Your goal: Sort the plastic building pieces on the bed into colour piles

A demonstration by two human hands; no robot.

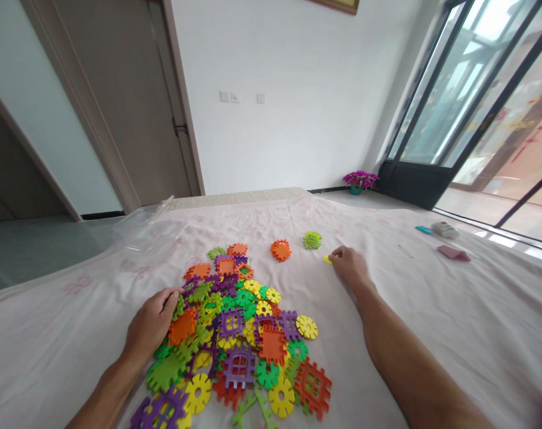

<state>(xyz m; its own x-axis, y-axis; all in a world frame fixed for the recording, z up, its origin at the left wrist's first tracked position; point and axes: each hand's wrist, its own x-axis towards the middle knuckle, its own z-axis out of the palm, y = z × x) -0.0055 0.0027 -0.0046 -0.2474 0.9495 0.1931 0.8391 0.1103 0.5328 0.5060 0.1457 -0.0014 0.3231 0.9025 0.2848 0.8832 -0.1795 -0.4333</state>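
Observation:
A heap of plastic building pieces in purple, orange, green and yellow lies on the pink-white sheet [355, 369]. My left hand [152, 319] rests at the heap's left side, its fingers bent against a green piece [180, 307]; whether it grips that piece is hidden. Right of the heap, my right hand [349, 265] pinches a yellow piece [327, 259] at the sheet, fingers closed on its edge. Near it sit a small light-green stack [312, 240] and an orange stack [280, 250]. Yellow flower-shaped discs [307, 327] and purple window pieces [239, 367] show in the heap.
A clear plastic container [148, 232] lies at the back left. On the right are a pink folded item [453, 253], a pale packet [445, 230] and a blue item [424, 229]. Beyond the sheet stands a pot of magenta flowers [360, 180].

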